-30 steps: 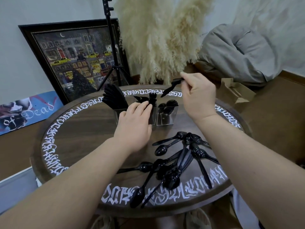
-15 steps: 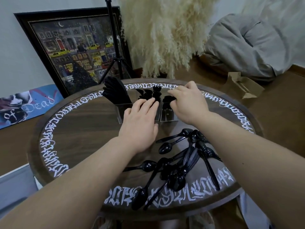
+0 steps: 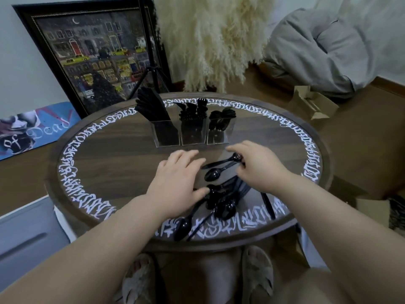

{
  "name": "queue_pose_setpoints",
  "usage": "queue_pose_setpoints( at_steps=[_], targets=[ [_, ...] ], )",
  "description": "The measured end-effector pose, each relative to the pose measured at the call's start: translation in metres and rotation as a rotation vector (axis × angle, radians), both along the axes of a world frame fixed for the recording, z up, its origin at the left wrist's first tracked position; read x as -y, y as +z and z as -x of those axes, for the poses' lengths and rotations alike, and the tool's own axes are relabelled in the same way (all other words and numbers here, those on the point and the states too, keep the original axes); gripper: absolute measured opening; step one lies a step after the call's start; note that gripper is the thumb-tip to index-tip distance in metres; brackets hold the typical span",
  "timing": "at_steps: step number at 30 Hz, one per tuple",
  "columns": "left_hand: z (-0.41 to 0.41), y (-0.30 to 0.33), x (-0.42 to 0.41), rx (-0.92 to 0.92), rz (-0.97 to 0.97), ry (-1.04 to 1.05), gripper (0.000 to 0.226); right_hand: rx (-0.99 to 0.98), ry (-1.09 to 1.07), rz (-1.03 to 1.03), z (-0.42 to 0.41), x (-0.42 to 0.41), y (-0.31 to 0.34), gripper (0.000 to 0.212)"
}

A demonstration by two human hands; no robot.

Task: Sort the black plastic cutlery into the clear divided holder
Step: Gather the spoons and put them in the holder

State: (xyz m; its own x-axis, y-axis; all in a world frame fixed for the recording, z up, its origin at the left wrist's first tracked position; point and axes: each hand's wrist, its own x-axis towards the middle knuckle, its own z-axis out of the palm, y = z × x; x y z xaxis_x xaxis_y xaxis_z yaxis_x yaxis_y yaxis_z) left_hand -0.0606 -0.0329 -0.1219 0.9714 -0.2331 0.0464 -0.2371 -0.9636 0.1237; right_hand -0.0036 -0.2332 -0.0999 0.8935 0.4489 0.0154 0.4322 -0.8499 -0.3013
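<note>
A clear divided holder (image 3: 192,133) stands at the far middle of the round wooden table (image 3: 105,154). Its left cell holds black knives (image 3: 151,106), the middle one forks (image 3: 192,111), the right one spoons (image 3: 221,118). A pile of loose black spoons (image 3: 221,198) lies near the front edge. My right hand (image 3: 258,165) hovers over the pile's far end, fingertips pinching the bowl of a black spoon (image 3: 234,158). My left hand (image 3: 177,183) lies flat on the table beside the pile, fingers straight.
A framed painting (image 3: 96,55) and a tripod (image 3: 149,62) stand behind the table, with pampas grass (image 3: 214,40) beside them. A cardboard box (image 3: 311,104) and a grey beanbag (image 3: 328,51) sit at the right. My slippered feet (image 3: 256,279) show under the table.
My right hand put a spoon into the holder's right cell, then drew back to the pile and took hold of another spoon. My left hand slid back toward me.
</note>
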Motion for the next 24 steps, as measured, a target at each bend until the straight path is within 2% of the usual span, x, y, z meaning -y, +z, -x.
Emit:
queue_pose_setpoints(
  at_steps=[4, 7, 12, 18, 24],
  targets=[
    [0.025, -0.004, 0.0, -0.189, -0.088, 0.01, 0.092, -0.149, 0.032, 0.113, 0.018, 0.008, -0.011, 0.061],
    [0.04, -0.012, 0.0, -0.23, -0.089, 0.068, 0.091, -0.15, -0.009, 0.134, 0.033, 0.015, -0.025, 0.061],
    [0.049, -0.032, 0.005, -0.274, -0.026, 0.192, 0.066, -0.181, -0.046, 0.141, 0.038, 0.022, -0.034, 0.06],
    [0.035, -0.036, 0.0, -0.309, -0.024, 0.256, 0.029, -0.139, -0.052, 0.097, 0.033, 0.019, -0.037, 0.042],
    [0.024, -0.035, -0.006, -0.255, 0.008, 0.314, 0.03, -0.177, 0.028, 0.205, 0.026, 0.01, -0.055, 0.032]
  ],
)
